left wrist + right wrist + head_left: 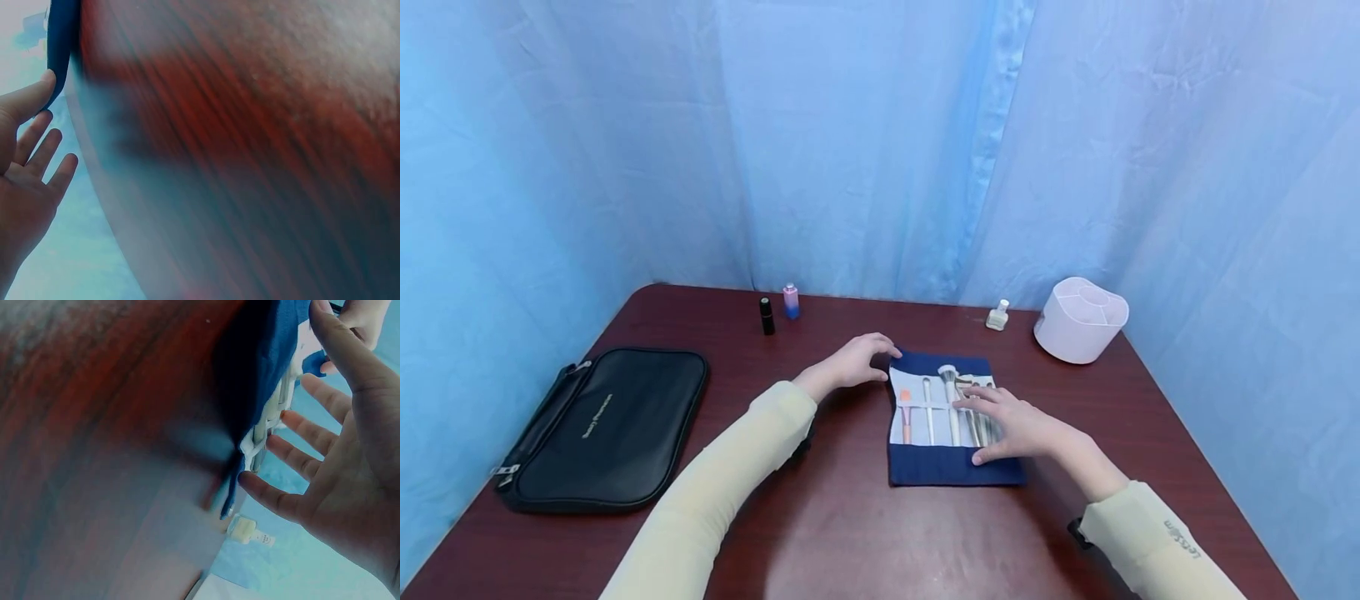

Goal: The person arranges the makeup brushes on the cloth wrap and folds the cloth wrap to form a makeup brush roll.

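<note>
A dark blue brush roll with a pale inner lining lies unrolled on the table. Its slots hold several makeup brushes, among them a pink one, a slim white one and a fuller white-handled one. At the upper left corner of the roll, my left hand touches the edge with thumb and fingertips set apart. My right hand spreads its fingers over the brushes on the right side, partly hiding them; its thumb is at the lower blue band.
A black zip case lies at the left. Toward the back stand a black lipstick-like tube, a pink-and-blue bottle and a small nail polish bottle. A white divided holder sits back right, before blue curtains.
</note>
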Demonstrator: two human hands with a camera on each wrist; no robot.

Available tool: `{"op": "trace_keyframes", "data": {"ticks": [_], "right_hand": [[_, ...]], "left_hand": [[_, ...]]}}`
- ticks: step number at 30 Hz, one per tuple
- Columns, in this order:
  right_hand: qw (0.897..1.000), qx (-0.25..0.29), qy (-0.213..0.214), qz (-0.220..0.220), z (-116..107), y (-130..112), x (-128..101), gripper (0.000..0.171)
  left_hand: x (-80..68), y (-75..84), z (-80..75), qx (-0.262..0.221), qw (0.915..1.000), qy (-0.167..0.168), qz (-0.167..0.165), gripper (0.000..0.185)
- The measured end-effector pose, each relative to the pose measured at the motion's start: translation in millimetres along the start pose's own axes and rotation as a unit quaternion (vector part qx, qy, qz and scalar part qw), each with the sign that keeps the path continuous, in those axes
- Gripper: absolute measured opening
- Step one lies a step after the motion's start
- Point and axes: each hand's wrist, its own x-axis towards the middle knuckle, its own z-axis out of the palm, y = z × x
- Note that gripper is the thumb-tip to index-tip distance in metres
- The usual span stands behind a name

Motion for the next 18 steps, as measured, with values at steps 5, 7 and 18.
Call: {"op": "trace_keyframes", "data": {"ticks": [5,7,18], "right_hand": [[1.000,-0.007,-0.002,-0.002,2.0,-0.3,1.8,0.079],[1.000,-0.006,-0.001,-0.009,2.1,0.6,2.4,0.078],[0.998,0.021,-0.032,-0.056,-1.5,13.8,9.4,0.075]], "left_hand": [[-2.1,-3.1,-0.1,0.019,0.9998,0.007,-0.003,0.035],[-4.8,-3.6,-0.4,0.020,0.9997,0.015,-0.005,0.032],[-16.7,-5.5,-0.6,0.013,0.9984,0.053,-0.015,0.021]]}}
